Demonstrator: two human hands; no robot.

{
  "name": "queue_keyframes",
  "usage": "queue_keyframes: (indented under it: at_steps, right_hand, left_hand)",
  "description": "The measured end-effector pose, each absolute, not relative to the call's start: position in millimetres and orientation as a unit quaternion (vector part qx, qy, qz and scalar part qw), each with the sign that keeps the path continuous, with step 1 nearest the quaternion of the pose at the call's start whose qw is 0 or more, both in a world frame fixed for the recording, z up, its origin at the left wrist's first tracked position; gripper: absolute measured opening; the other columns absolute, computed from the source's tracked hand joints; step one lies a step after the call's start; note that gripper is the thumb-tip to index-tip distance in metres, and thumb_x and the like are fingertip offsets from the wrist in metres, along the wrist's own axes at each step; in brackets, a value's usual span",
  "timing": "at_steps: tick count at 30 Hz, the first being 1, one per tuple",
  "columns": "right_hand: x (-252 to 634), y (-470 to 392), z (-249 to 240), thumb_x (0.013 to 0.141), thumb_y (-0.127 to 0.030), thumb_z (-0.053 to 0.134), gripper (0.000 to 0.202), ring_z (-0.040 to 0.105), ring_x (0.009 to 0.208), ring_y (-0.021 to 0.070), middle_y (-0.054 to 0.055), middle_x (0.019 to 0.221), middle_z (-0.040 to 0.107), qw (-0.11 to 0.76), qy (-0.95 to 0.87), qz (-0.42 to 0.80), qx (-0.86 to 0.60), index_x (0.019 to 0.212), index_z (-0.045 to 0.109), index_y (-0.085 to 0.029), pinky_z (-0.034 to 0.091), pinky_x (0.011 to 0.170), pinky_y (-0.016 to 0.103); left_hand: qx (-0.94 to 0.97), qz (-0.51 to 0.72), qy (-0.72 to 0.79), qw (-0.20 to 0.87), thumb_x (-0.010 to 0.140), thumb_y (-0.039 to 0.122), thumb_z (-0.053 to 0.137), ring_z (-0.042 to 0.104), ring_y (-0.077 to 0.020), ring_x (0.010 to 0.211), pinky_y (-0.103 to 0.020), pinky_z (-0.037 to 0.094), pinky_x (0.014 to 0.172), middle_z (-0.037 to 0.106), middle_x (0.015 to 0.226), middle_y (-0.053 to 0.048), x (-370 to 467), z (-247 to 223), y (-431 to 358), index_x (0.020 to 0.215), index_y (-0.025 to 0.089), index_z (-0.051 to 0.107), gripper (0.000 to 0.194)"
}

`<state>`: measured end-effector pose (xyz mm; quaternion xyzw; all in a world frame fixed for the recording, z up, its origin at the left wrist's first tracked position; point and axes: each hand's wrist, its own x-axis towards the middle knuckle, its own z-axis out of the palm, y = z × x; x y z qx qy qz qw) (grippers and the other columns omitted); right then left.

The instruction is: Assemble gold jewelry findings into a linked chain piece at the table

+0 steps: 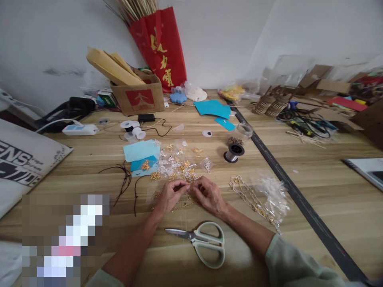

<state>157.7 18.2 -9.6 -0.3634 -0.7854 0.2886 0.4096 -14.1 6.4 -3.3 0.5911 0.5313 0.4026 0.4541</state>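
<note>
My left hand (174,194) and my right hand (209,195) meet fingertip to fingertip over the middle of the table. Both are closed in a pinch, and whatever lies between the fingers is too small to make out. Just beyond them spreads a heap of small gold and silver beads (167,165), partly in clear bags. A thin gold chain (179,206) lies on the wood below my hands. Nearer to me rest scissors (209,244) with pale green handles, blades pointing left. Several gold and silver chains (249,197) lie right of my right hand.
Blue cards (140,150) and black cords (122,185) lie to the left. A wire spool (233,152) stands near a clear jar (243,131) of beads. Crumpled plastic bags (273,197) lie right. Behind are a cardboard box (137,97) and a red bag (164,48). A dark strip (281,171) crosses the table.
</note>
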Motion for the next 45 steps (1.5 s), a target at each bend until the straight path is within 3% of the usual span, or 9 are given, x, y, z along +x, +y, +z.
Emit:
queue_keyframes:
  at_steps: [45]
  right_hand:
    - [157.5,19.2,-11.0,0.087,-0.023,0.051,0.009,0.054,0.064,0.0126,0.003,0.072,0.057,0.413,-0.78,0.3,-0.361,0.082,0.056,-0.018,0.043,0.056,0.023]
  left_hand:
    - [0.617,0.394,0.532,0.425,0.075,0.021,0.06,0.061,-0.0164,0.069,-0.025,0.047,0.064,0.069,0.072,-0.005,-11.3,-4.1,4.9,0.077,0.015,0.07,0.012]
